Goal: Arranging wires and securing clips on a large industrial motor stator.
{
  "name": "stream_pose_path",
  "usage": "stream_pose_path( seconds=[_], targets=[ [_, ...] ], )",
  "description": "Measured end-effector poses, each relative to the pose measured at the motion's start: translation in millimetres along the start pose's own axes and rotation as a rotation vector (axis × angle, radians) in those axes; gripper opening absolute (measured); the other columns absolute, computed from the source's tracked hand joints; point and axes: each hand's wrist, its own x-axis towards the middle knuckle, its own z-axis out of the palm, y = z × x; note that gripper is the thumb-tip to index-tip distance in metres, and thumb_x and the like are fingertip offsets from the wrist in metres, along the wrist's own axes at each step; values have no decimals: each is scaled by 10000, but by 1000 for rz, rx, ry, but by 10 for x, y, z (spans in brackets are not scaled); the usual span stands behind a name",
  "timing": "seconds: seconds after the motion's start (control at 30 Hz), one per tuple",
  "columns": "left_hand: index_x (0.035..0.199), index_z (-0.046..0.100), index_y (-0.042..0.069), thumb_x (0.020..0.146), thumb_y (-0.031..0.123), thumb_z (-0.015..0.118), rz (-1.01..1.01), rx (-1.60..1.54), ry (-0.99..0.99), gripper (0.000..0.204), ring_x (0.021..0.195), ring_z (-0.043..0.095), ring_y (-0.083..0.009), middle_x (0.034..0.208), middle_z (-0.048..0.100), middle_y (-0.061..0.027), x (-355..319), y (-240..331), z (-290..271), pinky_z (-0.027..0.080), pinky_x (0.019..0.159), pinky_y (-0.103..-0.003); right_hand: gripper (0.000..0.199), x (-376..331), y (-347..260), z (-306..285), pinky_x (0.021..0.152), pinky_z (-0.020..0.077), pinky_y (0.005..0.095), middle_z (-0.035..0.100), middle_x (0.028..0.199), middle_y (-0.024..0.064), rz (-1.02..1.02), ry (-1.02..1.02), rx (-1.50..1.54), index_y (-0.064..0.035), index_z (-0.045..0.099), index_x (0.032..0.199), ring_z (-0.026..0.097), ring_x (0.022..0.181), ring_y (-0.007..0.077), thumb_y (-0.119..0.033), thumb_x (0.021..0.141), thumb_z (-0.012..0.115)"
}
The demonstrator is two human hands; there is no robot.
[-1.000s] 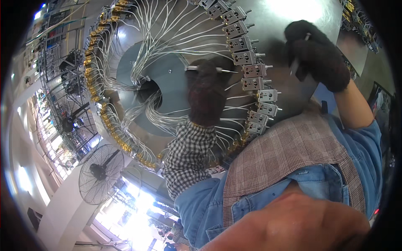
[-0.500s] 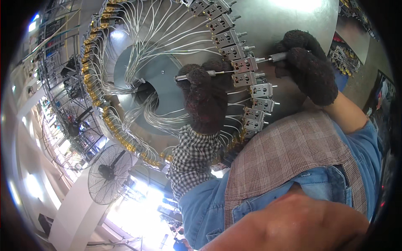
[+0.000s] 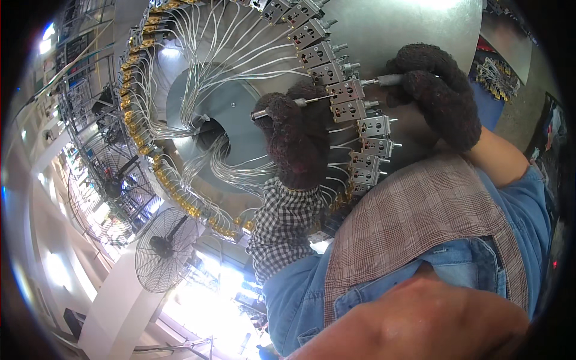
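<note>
Both my hands wear dark, thick knit gloves. My left hand [image 3: 293, 144] is closed round a slim metal pen-like tool [image 3: 259, 114], whose thin shaft reaches the inner side of a small metal block [image 3: 347, 91]. On the outer side of that block, my right hand [image 3: 441, 96] grips a grey-handled tool [image 3: 390, 79] pointing at the block's end. Similar metal blocks [image 3: 315, 55] with studs line the right side of a round metal plate [image 3: 240, 147]. White wires [image 3: 240, 173] run from the ring into a dark hole at its centre. My gloves hide parts of both tools.
Gold-coloured fittings [image 3: 133, 123] follow the ring's left rim. A broad metal surface [image 3: 384, 30] lies behind the blocks. A wire bundle [image 3: 498, 78] sits at the far right. A standing fan [image 3: 165, 246] is at the lower left, beside a white pillar [image 3: 114, 318].
The ring's blocks have shifted slightly up and left in view. My left hand's tool tip has moved a little left and up. Both hands keep their tools.
</note>
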Motion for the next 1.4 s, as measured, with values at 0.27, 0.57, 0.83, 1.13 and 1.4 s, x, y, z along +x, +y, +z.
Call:
stream_pose_path(
  seconds=[0.27,0.57,0.83,1.13,1.4],
  targets=[
    [1055,560,121,955,254,524,15,2,-9,170,1031,610,-267,1091,626,-130,-6,15,-1,540,886,-372,285,-1,10,-2,821,527,323,610,1115,117,-75,-33,-47,5,568,1168,618,977,215,-98,903,564],
    [1061,561,136,956,287,520,-9,-29,-22,188,1002,621,-252,1083,628,-122,-6,6,13,552,852,-355,259,4,43,36,732,509,286,636,1045,95,-120,0,-67,2,583,1143,603,824,153,-102,907,582],
    [1094,537,148,960,321,503,-15,-28,13,222,1025,607,-266,1103,612,-121,-16,-32,-30,547,862,-384,267,16,41,-8,735,515,292,633,1032,105,-142,-31,-90,1,580,1153,611,841,155,-105,908,580],
    [1112,512,149,947,246,536,74,441,60,192,1051,593,-256,1105,607,-127,-56,-18,-49,526,912,-395,340,53,-88,70,812,517,305,606,1124,129,-197,-41,-294,-7,548,1211,613,955,197,-174,916,565],
    [1008,550,92,897,75,583,-4,7,-19,117,1074,594,-243,1108,619,-133,-41,27,38,509,951,-389,359,19,-154,14,789,520,302,605,1129,131,13,-61,-472,-2,532,1228,610,948,203,-199,928,532]
  ],
)
